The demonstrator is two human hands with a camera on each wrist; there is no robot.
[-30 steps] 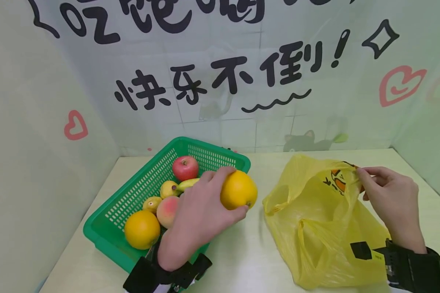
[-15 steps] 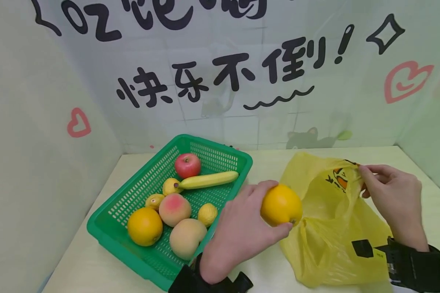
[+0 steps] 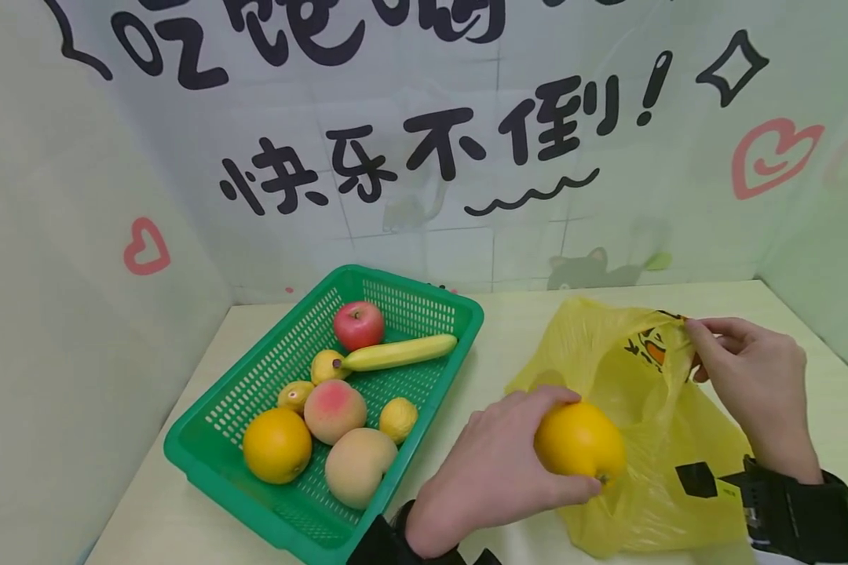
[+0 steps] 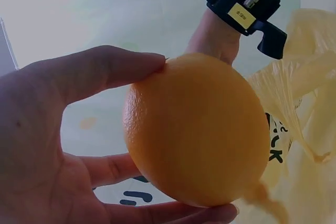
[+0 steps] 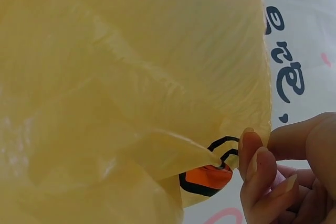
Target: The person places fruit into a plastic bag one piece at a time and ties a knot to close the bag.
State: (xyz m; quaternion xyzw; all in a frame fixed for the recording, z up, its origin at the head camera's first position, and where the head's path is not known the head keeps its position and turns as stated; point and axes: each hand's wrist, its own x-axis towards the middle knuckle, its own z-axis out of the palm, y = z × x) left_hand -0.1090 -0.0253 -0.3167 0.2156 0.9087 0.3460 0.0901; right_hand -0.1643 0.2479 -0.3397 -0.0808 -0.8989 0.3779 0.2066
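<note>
In the head view my left hand (image 3: 502, 463) holds an orange (image 3: 581, 441) between thumb and fingers, in front of the left part of a yellow plastic bag (image 3: 664, 502). The left wrist view shows the thumb on one side of the orange (image 4: 199, 129) and the fingers on the other. My right hand (image 3: 756, 384) pinches the bag's upper right edge, near a printed orange-and-black figure. Close up in the right wrist view, thumb and fingertips of the right hand (image 5: 283, 177) grip the thin film of the bag (image 5: 115, 87).
A green plastic basket (image 3: 219, 486) stands at the left. In it lie an apple (image 3: 359, 326), a banana (image 3: 399, 353), another orange (image 3: 277, 446), two peaches (image 3: 335, 412) and several small yellow fruits (image 3: 399, 420). A wall sheet (image 3: 424, 251) with lettering rises behind the table (image 3: 495, 337).
My left hand has carried the orange from over the basket to the right and nearer, to the front of the bag. The right hand keeps its pinch on the bag's edge.
</note>
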